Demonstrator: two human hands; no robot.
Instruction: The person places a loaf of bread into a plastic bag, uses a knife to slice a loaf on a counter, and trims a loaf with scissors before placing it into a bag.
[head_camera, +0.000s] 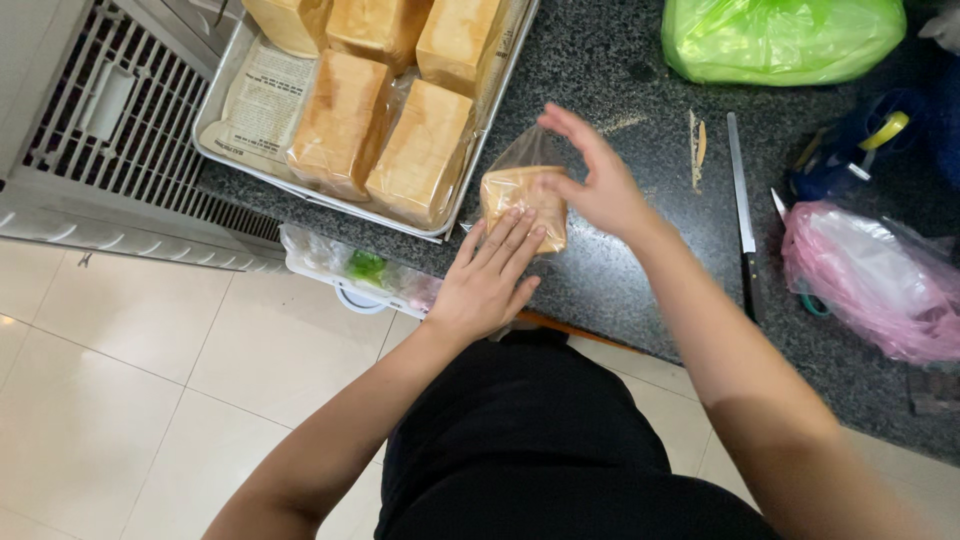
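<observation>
- Dark clothing (530, 450) of the person fills the bottom of the view, below the bagged loaf
- Left hand (487, 280) lies flat, fingers straight, pressing the near side of the bagged loaf (522, 200); nothing is clenched in it
- Right hand (595, 180) cups the loaf's far right side, fingers spread over the clear bag's top; the loaf rests on the dark speckled counter (620, 80)
- Metal tray (215, 110) of bagged loaves sits just left of it
- Long knife (742, 210) lies to its right; beyond that a pink bag (880, 280); a green bag (780, 35) lies farther back
</observation>
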